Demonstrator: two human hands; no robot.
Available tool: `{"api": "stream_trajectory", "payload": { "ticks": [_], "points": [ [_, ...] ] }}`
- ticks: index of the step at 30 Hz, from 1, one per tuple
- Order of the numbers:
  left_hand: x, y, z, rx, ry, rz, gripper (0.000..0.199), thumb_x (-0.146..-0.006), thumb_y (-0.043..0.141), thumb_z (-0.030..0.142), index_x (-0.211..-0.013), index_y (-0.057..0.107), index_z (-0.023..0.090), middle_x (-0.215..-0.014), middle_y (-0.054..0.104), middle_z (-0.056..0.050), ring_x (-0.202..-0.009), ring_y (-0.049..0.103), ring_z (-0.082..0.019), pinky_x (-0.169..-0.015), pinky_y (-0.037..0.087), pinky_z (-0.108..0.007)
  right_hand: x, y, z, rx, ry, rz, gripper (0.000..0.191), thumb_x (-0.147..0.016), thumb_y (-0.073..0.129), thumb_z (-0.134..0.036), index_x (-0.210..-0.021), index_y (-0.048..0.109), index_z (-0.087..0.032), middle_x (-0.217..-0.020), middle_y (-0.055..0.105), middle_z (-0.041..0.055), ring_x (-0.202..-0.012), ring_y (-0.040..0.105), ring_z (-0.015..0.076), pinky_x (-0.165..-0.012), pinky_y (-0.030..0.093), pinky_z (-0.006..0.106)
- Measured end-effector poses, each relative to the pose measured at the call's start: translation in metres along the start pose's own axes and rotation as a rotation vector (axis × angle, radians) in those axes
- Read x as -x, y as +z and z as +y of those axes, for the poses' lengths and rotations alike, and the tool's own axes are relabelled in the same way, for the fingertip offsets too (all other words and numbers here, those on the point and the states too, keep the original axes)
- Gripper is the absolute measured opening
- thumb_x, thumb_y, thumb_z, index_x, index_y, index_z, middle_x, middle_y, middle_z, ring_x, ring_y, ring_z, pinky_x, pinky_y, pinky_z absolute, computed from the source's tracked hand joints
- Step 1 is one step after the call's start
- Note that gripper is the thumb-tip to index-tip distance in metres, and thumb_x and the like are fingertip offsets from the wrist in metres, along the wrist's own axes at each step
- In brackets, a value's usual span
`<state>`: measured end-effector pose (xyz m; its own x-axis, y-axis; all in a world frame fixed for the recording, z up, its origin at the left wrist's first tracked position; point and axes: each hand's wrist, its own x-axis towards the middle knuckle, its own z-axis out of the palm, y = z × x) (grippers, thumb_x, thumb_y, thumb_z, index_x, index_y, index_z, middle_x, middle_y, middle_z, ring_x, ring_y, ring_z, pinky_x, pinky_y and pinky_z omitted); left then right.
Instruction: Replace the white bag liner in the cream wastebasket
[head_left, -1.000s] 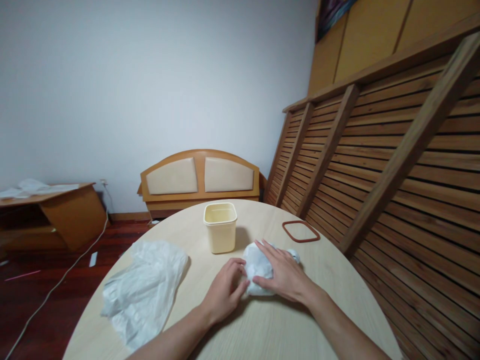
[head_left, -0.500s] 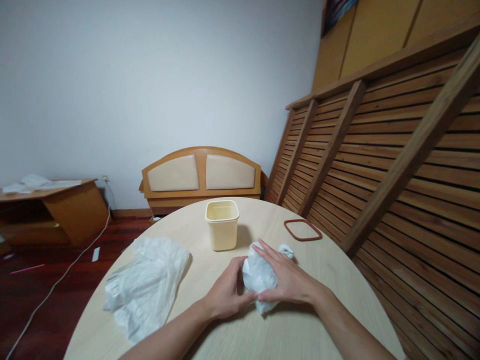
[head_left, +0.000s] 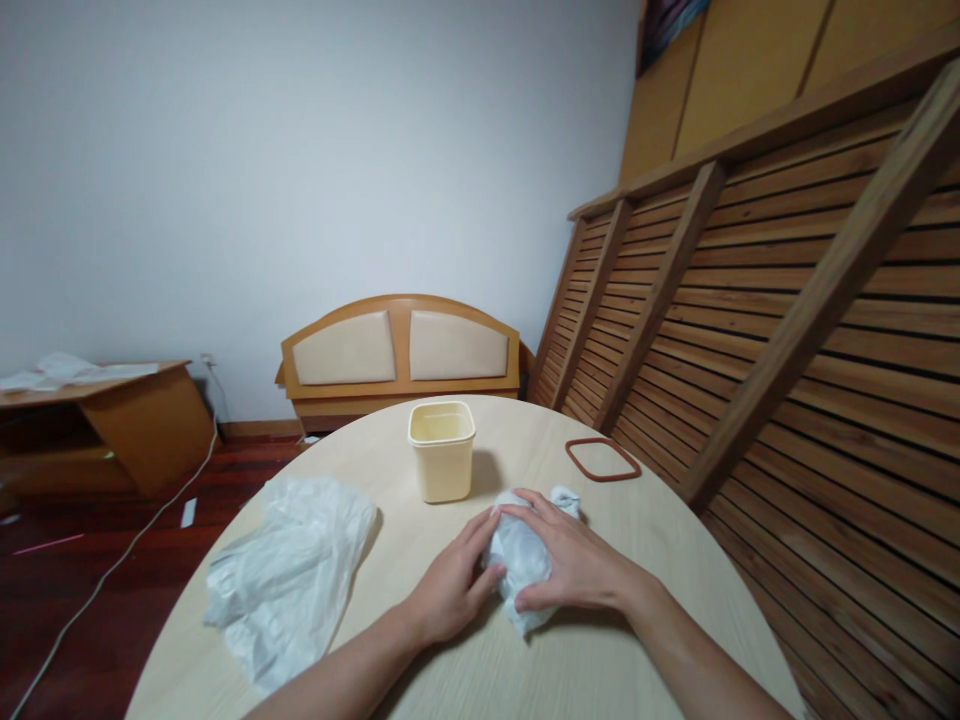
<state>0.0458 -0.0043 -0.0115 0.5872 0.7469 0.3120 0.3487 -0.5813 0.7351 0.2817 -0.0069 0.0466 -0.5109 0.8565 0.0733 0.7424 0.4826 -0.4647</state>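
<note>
A crumpled white plastic bag (head_left: 520, 560), bunched into a small bundle, lies on the round table between my hands. My right hand (head_left: 571, 558) curls over its right side, thumb at the near edge and fingers across the top. From the left, my left hand (head_left: 459, 577) cups the bundle, fingertips at its far side and thumb pressed on the near left. A twisted end of the bag sticks out past my right fingers. What may be inside the bundle is hidden.
Beyond my hands stands a cream square bin (head_left: 441, 455), upright. At the right lies a brown rounded-square ring (head_left: 602, 460). A larger loose white plastic bag (head_left: 292, 570) is spread on the left of the table (head_left: 600, 670). A wooden slatted frame (head_left: 750, 320) leans at the right.
My left fingers have moved up to the far side of the bundle, and my left thumb has shifted away from my right thumb. My right hand still holds the bag.
</note>
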Motion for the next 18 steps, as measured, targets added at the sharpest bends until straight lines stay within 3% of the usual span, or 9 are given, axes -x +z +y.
{"api": "stream_trajectory", "payload": {
  "ticks": [3,8,13,18],
  "points": [
    [0.0,0.002,-0.003,-0.007,-0.043,0.033,0.069,-0.097,0.053,0.032,-0.159,0.025,0.02,-0.164,0.033,-0.013,-0.151,0.033,-0.027,-0.126,0.025,-0.05,0.0,0.002,-0.004,0.045,0.008,-0.014,0.107,-0.057,0.086,-0.059,-0.151,0.045,-0.028,-0.166,0.026,0.0137,-0.149,0.031,0.0368,-0.121,0.026,0.05],
    [0.001,0.006,-0.003,-0.063,-0.125,0.093,0.068,-0.096,0.054,0.032,-0.157,0.029,0.017,-0.162,0.037,-0.015,-0.147,0.04,-0.029,-0.124,0.03,-0.05,-0.001,0.009,-0.006,0.107,0.071,0.11,0.086,-0.067,0.079,-0.062,-0.141,0.058,-0.024,-0.157,0.043,0.0149,-0.142,0.041,0.0357,-0.117,0.031,0.049],
    [0.0,0.004,0.0,-0.299,-0.12,0.105,0.056,-0.095,0.053,0.032,-0.149,0.044,0.017,-0.155,0.048,-0.016,-0.142,0.047,-0.031,-0.119,0.037,-0.053,-0.001,0.006,0.007,0.214,0.29,0.223,0.077,-0.075,0.069,-0.067,-0.136,0.06,-0.021,-0.151,0.049,0.0155,-0.132,0.05,0.04,-0.11,0.039,0.051],
    [0.001,0.001,-0.005,-0.465,-0.135,0.121,0.037,-0.091,0.055,0.028,-0.127,0.062,0.018,-0.147,0.055,-0.016,-0.138,0.05,-0.033,-0.117,0.04,-0.052,0.004,-0.011,0.028,0.356,0.579,0.305,0.074,-0.082,0.056,-0.07,-0.133,0.061,-0.016,-0.139,0.057,0.0212,-0.122,0.056,0.0458,-0.1,0.043,0.059]
  ]
}}
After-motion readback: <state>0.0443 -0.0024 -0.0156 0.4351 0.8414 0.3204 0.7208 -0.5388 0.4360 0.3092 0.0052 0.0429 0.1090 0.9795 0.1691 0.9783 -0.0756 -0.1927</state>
